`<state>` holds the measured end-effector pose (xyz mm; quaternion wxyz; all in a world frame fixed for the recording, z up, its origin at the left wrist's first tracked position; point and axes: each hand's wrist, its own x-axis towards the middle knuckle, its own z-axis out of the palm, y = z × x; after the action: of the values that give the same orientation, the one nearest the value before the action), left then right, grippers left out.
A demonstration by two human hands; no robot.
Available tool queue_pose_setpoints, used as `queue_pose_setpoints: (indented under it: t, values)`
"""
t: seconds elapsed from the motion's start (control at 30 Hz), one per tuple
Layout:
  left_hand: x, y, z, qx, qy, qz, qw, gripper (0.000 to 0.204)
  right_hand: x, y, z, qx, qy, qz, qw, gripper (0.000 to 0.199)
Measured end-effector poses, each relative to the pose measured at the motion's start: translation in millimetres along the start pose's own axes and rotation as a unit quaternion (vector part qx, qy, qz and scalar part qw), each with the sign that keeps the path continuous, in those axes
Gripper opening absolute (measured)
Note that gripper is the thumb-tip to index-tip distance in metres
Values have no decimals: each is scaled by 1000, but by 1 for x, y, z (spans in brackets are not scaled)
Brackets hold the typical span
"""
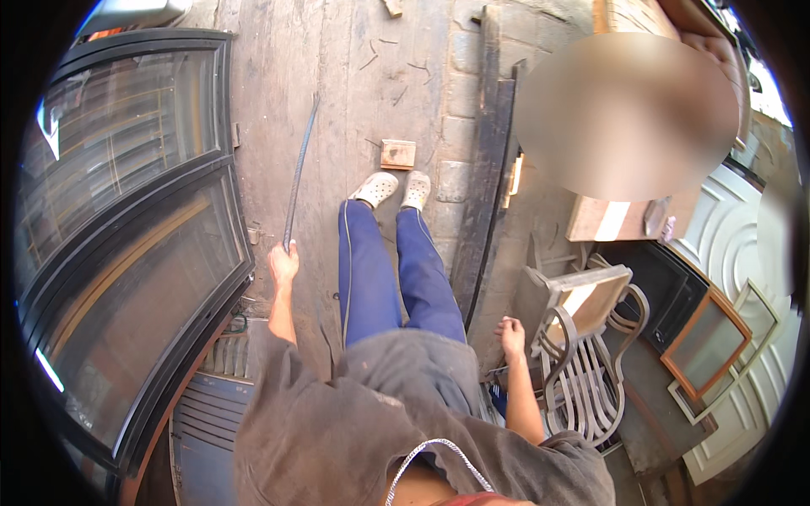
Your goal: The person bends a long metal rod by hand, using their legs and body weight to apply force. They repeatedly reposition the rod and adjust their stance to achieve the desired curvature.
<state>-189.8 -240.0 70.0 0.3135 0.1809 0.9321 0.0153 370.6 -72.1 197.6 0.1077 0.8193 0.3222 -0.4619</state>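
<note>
My left hand (283, 262) grips the near end of a long thin ribbed metal rod (298, 173) that points away from me over the worn wooden floor. My right hand (510, 331) hangs at my side with loosely curled fingers and holds nothing; it is just above a curved metal chair frame (582, 371). Between my arms I see my blue trousers and pale clogs (392, 188).
A large black-framed glass panel (126, 244) stands at my left. A small wooden block (397, 153) lies ahead of my feet. A long dark metal beam (488, 185) runs along the right. Another person stands at the right among wooden frames (707, 341) and a white door (742, 244).
</note>
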Motion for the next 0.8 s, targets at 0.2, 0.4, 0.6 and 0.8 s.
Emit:
queue_pose_setpoints:
  t: [0.2,0.4,0.6,0.8]
  values:
    - [42,-88,146,-14,5,-89,996,35,57,-98,129,-157,-85,-203,963,34]
    - [58,-114,290,31,-110,-123,986,28,38,-110,198,-484,-87,-341,801,48]
    - [100,-168,413,46,-138,-225,963,28,57,-124,243,-571,12,-407,713,44]
    - [154,-181,444,0,-167,-206,964,35,61,-118,250,-591,26,-402,699,41]
